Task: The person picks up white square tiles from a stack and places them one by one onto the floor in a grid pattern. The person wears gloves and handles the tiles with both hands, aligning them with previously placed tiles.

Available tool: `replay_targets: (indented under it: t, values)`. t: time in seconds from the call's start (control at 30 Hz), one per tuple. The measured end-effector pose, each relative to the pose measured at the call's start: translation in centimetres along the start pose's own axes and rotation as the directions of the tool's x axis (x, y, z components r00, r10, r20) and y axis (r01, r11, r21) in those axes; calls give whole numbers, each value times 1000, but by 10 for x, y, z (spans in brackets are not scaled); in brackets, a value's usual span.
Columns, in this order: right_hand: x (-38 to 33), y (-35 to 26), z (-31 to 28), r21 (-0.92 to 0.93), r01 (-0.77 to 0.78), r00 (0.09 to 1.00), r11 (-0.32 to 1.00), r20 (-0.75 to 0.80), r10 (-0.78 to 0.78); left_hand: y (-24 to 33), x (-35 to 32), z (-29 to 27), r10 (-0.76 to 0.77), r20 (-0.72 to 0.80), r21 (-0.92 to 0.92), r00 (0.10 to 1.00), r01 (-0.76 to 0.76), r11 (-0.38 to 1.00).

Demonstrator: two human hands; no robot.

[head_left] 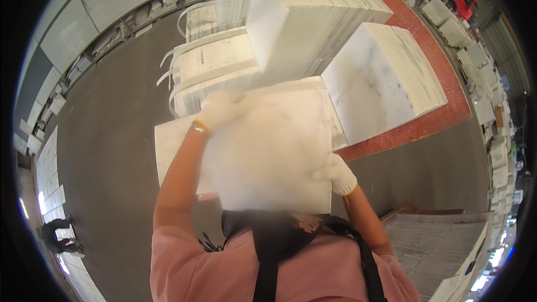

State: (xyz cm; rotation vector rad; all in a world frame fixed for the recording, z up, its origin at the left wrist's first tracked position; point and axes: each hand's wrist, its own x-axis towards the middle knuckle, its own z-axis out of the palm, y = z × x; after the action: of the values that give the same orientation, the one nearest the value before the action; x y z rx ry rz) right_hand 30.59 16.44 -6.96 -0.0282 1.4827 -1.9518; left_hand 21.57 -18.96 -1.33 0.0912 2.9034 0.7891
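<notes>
Closest to the camera, a white marble tile (pixel 268 156) is held flat-faced up in front of the chest, blurred, its broad face turned toward the head. It is roughly square, so no long axis stands out; its lower edge runs level across the chest, just above the pink shirt and dark straps.

The right hand (pixel 337 174), in a white glove, is clamped on the tile's lower right edge, fingers wrapped over the front face. The left hand (pixel 219 109), also gloved, grips the upper left corner, further out from the body with the forearm stretched up along the tile's left side. So the right hand is the nearer one, and the grip runs diagonally across the tile.

Just behind the tile's left edge shows another pale slab (pixel 170 148). Beyond that stand stacks of marble tiles (pixel 313 22), some strapped, resting partly on a red floor strip (pixel 442 67); the grey floor (pixel 112 134) spreads to the left.
</notes>
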Motion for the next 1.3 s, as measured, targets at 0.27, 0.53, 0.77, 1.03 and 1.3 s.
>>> replay_targets:
  t: [0.27, 0.53, 0.77, 1.03, 1.3]
  values:
    - [-67, 47, -11, -234, -92, 996, 968, -26, 88, 2, -42, 27, -194, 147, -289, 970, 230, 929]
    - [-53, 93, 0, -271, -48, 960, 961, 253, 120, -51, -107, 21, -334, 224, -248, 916, 385, 889]
    - [-30, 110, 34, -366, -45, 875, 929, 434, 214, -105, -213, 59, -502, 104, -461, 859, 489, 741]
    - [-14, -85, 7, -994, 109, 801, 22, 75, -593, -148, -288, 49, -739, -97, -408, 666, 651, 640]
    - [45, -199, -41, -555, -787, 530, -272, -381, -757, -245, -356, 30, -829, -131, -503, 544, 684, 528]
